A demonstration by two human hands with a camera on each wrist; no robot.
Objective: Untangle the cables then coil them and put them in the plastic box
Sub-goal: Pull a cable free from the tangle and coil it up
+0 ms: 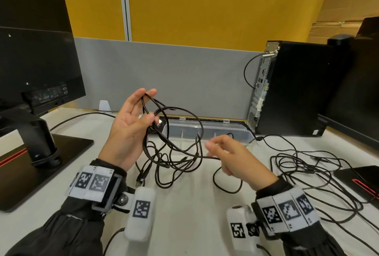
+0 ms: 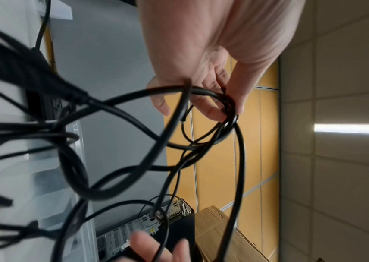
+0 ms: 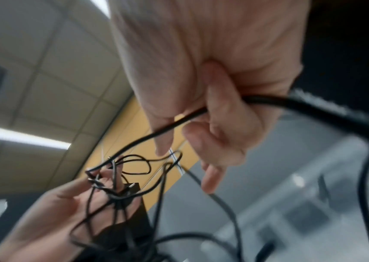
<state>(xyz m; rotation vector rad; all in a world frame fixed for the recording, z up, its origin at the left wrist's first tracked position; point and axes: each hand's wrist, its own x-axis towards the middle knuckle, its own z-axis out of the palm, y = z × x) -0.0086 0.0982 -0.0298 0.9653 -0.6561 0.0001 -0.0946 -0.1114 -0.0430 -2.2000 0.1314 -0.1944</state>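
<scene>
Above the desk, step in hand: we judge that we are in the untangling, with no cable coiled yet and none clearly put away.
Desk (image 1: 184, 225): one white top, and it carries all the things.
Monitors: one monitor (image 1: 34, 57) at the left; at the right edge only part of a second dark screen shows.
Computer tower (image 1: 287, 89): one, at the back right.
Plastic box (image 1: 207, 129): one, clear, open, behind the hands.
Cables (image 1: 174, 153): black; the exact count we cannot tell, several are knotted together.
Left hand (image 1: 131, 130): raised, thumb and fingers pinch gathered loops.
Right hand (image 1: 231, 155): fingers curl round one strand.
Next move: we think the right hand must draw this strand out of the knot slowly.
</scene>
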